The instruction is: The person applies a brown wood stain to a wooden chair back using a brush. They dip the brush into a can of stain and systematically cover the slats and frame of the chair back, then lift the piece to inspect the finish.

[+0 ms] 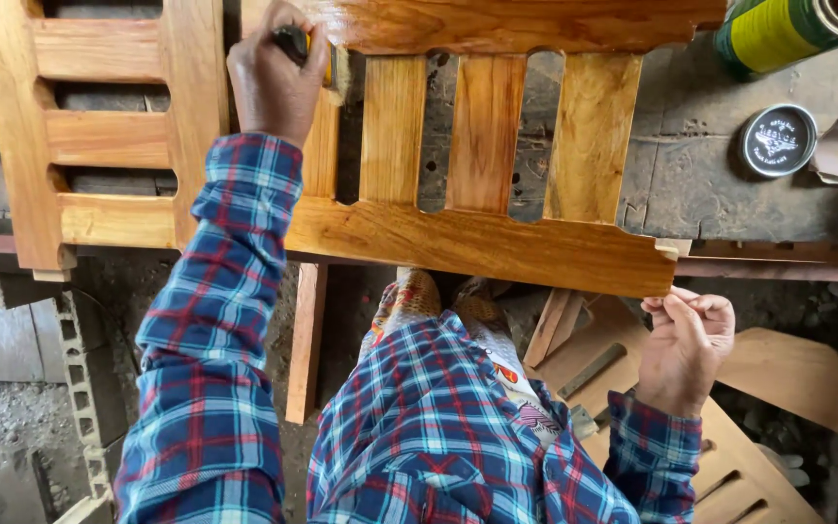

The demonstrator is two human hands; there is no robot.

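Varnish glistened on the slatted, honey-coloured wooden frame point(482, 238) that lay across the rough grey workbench point(700, 184), its near rail jutting past the bench edge toward the person. The left hand point(275, 82), in a blue and red checked sleeve point(220, 301), was closed in a fist round the dark handle of a small paintbrush point(327, 60), whose bristles met the top of the leftmost slat just under the glossy upper rail. The right hand point(686, 344) hung below the frame's near right corner, fingers point(695, 306) curled loosely and bunched at their tips just beside the corner of the lower rail; whether they actually pinched the wood could not be told.

A second, ladder-like wooden frame point(99, 136) of the same pale timber lay to the left, touching the first. A green and yellow tin point(788, 29) lay tipped on its side at the far right of the bench, and a round dark lid point(778, 141) sat flat near it. Unfinished curved wooden boards point(797, 374) rested low on the right, beneath the bench.
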